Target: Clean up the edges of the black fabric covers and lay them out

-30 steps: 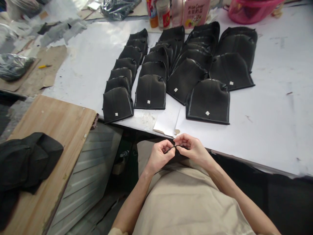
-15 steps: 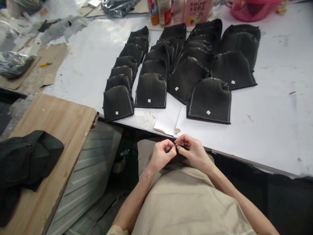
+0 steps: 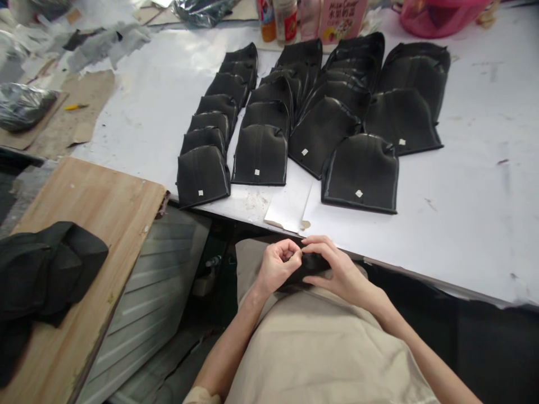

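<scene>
Over my lap, my left hand (image 3: 281,264) is closed in a pinch, thumb tip against the curled forefinger. What sits between those fingertips is too small to make out. My right hand (image 3: 337,268) is open beside it, thumb spread well below the fingers, its fingertips close to the left thumb. A piece of black material (image 3: 310,269) shows between and under the hands, partly hidden by them. Beyond the table edge, overlapping rows of black curved-top covers lie flat, among them a front right cover (image 3: 360,177) and a front left cover (image 3: 202,177) with small pale square stickers.
The white-topped table (image 3: 467,224) stretches across in front of me. Bottles (image 3: 287,22), a pink carton (image 3: 342,21) and a pink basin (image 3: 442,17) stand at the back. Black fabric (image 3: 54,269) lies on a wooden board (image 3: 113,196) at left. A yellow-handled tool (image 3: 76,106) rests on cardboard.
My right thumb has come away from its fingers and dropped lower, opening that hand and baring more black material. My left hand stays pinched in nearly the same place.
</scene>
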A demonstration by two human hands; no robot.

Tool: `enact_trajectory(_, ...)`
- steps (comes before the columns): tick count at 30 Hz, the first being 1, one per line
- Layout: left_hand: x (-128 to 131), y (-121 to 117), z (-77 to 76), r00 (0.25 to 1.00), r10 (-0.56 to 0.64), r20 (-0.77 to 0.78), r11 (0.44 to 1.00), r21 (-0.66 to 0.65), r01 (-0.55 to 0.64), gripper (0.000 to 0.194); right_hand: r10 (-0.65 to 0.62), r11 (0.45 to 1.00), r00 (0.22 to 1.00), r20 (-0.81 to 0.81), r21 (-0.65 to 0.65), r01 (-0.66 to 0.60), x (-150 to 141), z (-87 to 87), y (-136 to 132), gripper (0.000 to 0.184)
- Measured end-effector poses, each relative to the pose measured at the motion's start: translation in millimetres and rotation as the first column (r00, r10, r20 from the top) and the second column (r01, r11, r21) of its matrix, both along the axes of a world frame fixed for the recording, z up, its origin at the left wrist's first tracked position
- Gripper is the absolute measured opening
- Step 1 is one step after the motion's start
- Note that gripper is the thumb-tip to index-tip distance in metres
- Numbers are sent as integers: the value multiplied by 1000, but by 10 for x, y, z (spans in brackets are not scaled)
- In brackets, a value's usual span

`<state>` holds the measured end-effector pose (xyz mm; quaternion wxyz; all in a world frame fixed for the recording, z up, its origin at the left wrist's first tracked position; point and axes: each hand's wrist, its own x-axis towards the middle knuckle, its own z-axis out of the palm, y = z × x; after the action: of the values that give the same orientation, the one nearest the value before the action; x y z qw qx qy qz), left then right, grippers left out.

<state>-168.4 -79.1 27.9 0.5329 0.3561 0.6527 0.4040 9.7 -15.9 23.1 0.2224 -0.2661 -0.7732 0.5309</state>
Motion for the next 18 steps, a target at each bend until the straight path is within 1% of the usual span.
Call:
enact_trajectory(1,0,4,3,1000,3,3,1000,8,-3,16,-9,998,1000,2,56,9,10,-24,-26,40)
enact_trajectory(3,-6,6,2,1000,6,12,1000,19,-6,16,-40,992,999,-14,121,41,19,-82,-74,37)
enact_trajectory(6,-23,-3,-10,1000,6,25,1000,23,-7,17,-55,983,998,-39,173,61,25,-144,-113,31)
enact_trajectory(9,-32,-16,-27,1000,4,22,1000,19,-4,18,-60,970,997,-38,235,67,33,-165,-121,26)
enact_trajectory(11,-29,-22,-38,1000,-2,19,1000,15,2,19,-95,960,994,-53,259,106,26,-165,-127,22)
enact_trajectory(14,-20,-25,-54,999,-13,29,1000,14,13,20,-173,957,981,-84,223,188,-16,-150,-145,18)
enact_trajectory(16,-17,-26,-64,999,-14,47,1000,20,14,22,-225,962,969,-101,138,238,-58,-122,-159,15)
enact_trajectory(18,-22,-27,-72,997,-13,73,1000,28,11,24,-279,959,954,-107,14,282,-97,-85,-165,12)
